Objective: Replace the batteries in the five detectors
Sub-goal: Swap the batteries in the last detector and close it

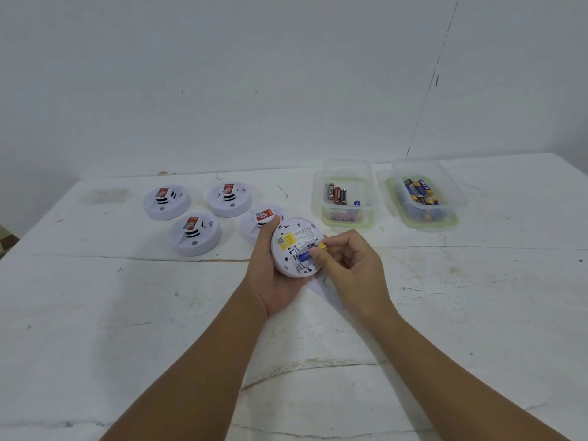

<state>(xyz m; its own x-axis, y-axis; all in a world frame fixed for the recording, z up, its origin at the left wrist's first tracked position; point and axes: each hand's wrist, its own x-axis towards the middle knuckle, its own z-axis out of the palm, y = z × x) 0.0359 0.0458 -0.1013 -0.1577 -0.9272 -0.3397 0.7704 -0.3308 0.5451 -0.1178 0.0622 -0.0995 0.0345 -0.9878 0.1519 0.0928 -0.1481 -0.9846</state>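
Within the left grip lies an upturned detector; just right of it, the right grip pinches a blue-and-yellow battery at its compartment.

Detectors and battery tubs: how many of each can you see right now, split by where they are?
Detectors lying on the table: 4, at
Detector held in the left hand, right hand at its battery bay: 1
Clear battery tubs: 2, at
Total: 7

Print on the detector label is too small to read.
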